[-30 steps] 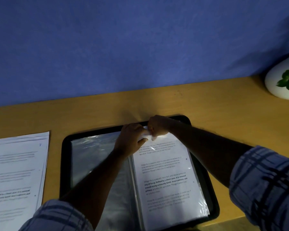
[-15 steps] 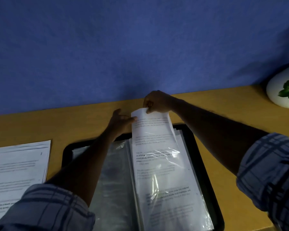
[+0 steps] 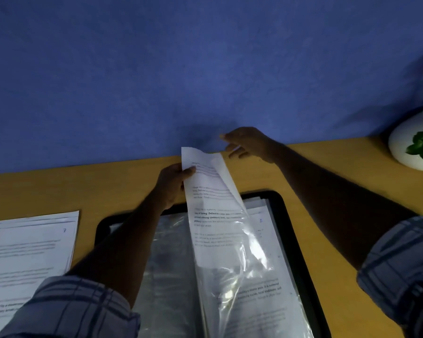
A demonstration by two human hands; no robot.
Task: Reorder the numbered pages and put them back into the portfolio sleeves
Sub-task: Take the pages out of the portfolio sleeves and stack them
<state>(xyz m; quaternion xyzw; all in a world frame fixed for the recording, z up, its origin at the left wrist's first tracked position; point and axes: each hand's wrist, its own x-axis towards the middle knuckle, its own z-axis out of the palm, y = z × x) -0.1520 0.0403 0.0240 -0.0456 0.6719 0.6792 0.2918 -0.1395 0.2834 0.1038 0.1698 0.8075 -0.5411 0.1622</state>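
One white printed page [image 3: 206, 191] is sitting about half out of the clear plastic sleeve [image 3: 232, 276] on the right side of the open black portfolio [image 3: 292, 230]. Its lower part is lying inside the crinkled film and its upper part is sticking out past the sleeve's mouth toward the blue wall [image 3: 205, 69]. The sheet's long axis is running from the person toward the wall, and its right edge is curling over. The left hand [image 3: 174, 184] is pinching the page's left edge near the top, thumb on the printed face, so that grip is holding the sheet. The right hand [image 3: 250, 145] is hovering just beyond the top right corner with fingers loosely spread, holding nothing and apparently not touching the paper. The left hand is therefore the one placed to draw the sheet along its long axis, away from the sleeve's mouth, which I judge to be the step in hand. Beneath that sleeve, another page marked 5 [image 3: 264, 230] is showing in a further sleeve, while the left-side sleeve [image 3: 166, 264] is looking empty. The portfolio is lying on the yellow wooden counter [image 3: 108, 186]. To its left a stack of white printed pages [image 3: 29, 252], topped by one marked 7, is lying apart from it, and a round white pot with a green plant [image 3: 405, 147] is standing at far right.
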